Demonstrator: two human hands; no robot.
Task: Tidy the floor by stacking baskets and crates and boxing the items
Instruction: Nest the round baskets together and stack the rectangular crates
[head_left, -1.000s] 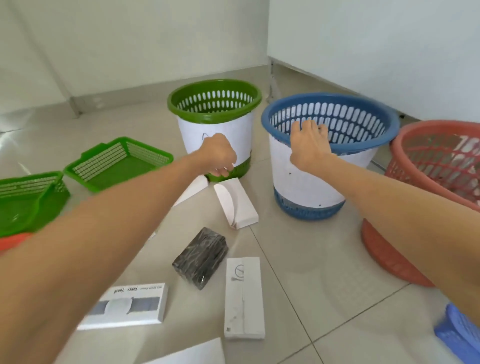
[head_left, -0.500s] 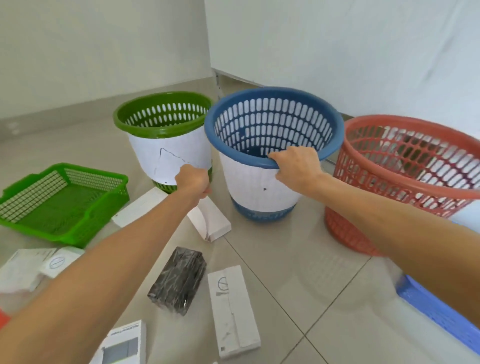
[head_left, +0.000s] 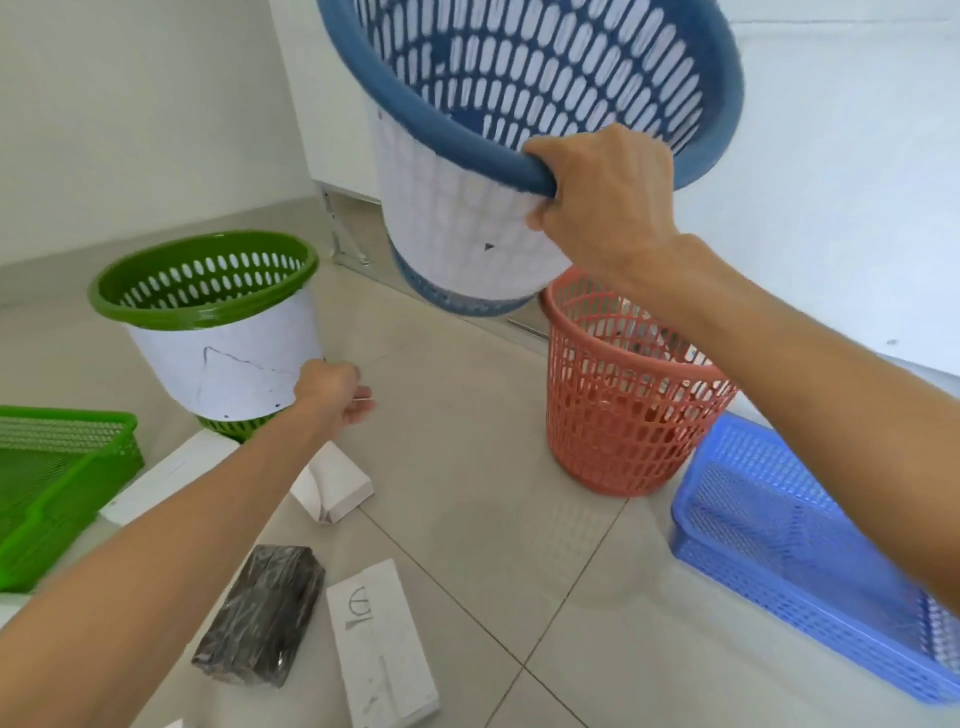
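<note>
My right hand (head_left: 602, 208) grips the near rim of the blue round basket (head_left: 467, 114), which hangs tilted in the air above the floor, partly over the red round basket (head_left: 623, 395). The red basket stands upright below it to the right. A green round basket (head_left: 208, 322) stands on the floor at the left. My left hand (head_left: 335, 392) hovers beside the green basket's lower right side with fingers loosely curled, holding nothing. Both the blue and green baskets have white paper wrapped round their walls.
A green flat crate (head_left: 57, 478) lies at the left edge and a blue flat crate (head_left: 789, 551) at the right. White boxes (head_left: 379, 649) (head_left: 332, 483) and a black wrapped packet (head_left: 262, 597) are scattered on the tiled floor. Walls meet in a corner behind.
My right hand has lifted the blue basket off the floor, up and toward the red basket. My left hand stayed near the green basket.
</note>
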